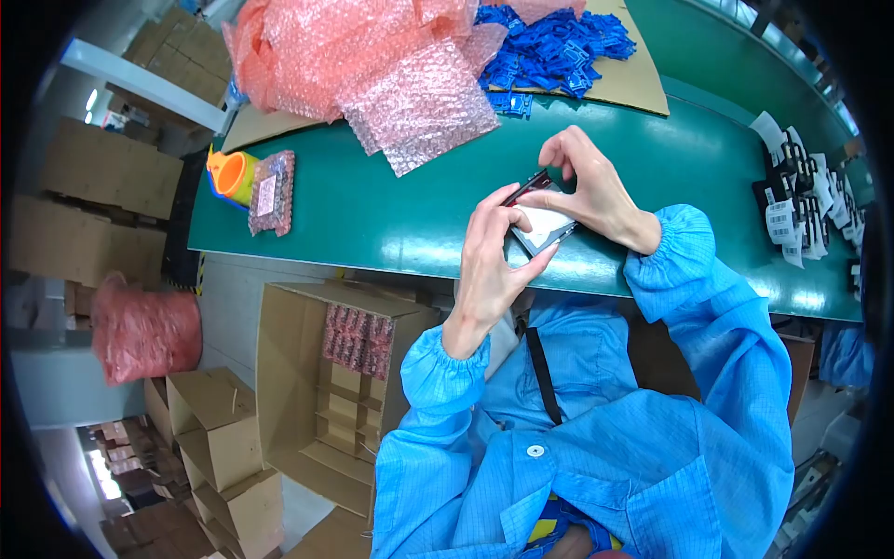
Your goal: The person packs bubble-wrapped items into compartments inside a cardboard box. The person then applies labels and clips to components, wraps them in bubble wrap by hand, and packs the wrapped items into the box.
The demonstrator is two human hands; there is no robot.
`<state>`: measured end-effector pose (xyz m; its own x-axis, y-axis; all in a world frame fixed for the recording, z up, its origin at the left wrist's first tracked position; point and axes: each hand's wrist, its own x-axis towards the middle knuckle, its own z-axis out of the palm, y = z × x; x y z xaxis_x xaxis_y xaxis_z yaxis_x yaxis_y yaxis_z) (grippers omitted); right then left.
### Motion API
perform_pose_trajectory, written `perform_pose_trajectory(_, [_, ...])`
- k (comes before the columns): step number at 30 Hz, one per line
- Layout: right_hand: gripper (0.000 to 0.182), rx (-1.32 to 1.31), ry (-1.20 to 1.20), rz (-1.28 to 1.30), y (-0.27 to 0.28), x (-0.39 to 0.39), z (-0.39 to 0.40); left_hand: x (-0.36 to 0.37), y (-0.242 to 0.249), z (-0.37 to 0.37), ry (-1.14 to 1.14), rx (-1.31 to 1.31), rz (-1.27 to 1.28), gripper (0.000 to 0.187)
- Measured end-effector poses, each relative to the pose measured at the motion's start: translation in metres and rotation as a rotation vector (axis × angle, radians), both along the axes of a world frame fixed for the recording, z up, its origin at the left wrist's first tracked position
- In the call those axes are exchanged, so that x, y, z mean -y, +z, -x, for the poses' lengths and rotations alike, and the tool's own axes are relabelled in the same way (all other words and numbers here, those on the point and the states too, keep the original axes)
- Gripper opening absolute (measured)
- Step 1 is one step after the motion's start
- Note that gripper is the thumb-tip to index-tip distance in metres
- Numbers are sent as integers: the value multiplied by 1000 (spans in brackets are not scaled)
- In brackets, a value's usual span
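Note:
Just above the front edge of the table, a small flat rectangular device (547, 226) with a white label and a dark red and black far end is held up. My left hand (484, 261) grips its left side, with the thumb along the near edge and the fingers bent over the top. My right hand (601, 196) is closed around the far right part. Its thumb lies across the face above the label, and its fingers curl near the dark end.
Pink bubble wrap (428, 102) and a heap of blue plastic clips (559, 51) lie on cardboard at the back. A bubble-wrapped pack (272, 194) sits beside an orange tape dispenser (233, 175). Labelled black parts (792, 196) stand right. An open carton (289, 373) holds wrapped packs below.

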<state>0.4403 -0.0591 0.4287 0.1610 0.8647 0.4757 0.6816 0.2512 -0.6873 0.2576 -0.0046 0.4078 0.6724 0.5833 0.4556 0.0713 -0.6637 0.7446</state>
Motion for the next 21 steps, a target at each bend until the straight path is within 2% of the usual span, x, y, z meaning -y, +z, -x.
perform_pose_trajectory(2, [34,-124,-151,99,-1,0,-7,4,4,-1,48,-12,18,39])
perform_pose_trajectory(3, [27,-256,-145,284,-4,4,-18,6,5,0,44,-10,3,39])
perform_pose_trajectory(5, [23,-373,-113,356,-4,21,-23,6,2,0,168,57,73,41])
perform_pose_trajectory(6, [26,-362,-110,448,3,31,-17,5,-1,-3,184,143,173,42])
perform_pose_trajectory(7, [29,-270,-60,462,4,40,-12,4,-2,-5,187,145,168,42])
perform_pose_trajectory(9, [40,-345,-7,592,22,47,5,8,12,-14,239,179,65,42])
perform_pose_trajectory(10, [45,-558,-33,331,8,42,19,15,17,-20,238,191,92,42])
perform_pose_trajectory(13, [45,-763,-139,199,10,30,31,28,22,-36,284,235,-12,42])
perform_pose_trajectory(15, [44,-929,-183,310,0,32,26,31,18,-40,273,216,2,45])
perform_pose_trajectory(16, [45,-935,-156,285,-10,35,21,31,16,-41,261,207,16,46])
perform_pose_trajectory(17, [45,-969,-178,277,-8,36,20,30,18,-38,210,159,-16,51])
perform_pose_trajectory(19, [46,-949,-216,310,-5,38,8,20,25,-30,-1,153,147,57])
perform_pose_trajectory(20, [46,-966,-194,312,-6,40,0,6,22,-26,15,147,123,60])
perform_pose_trajectory(21, [47,-982,-173,313,-8,42,-9,-11,28,-22,110,148,167,55])
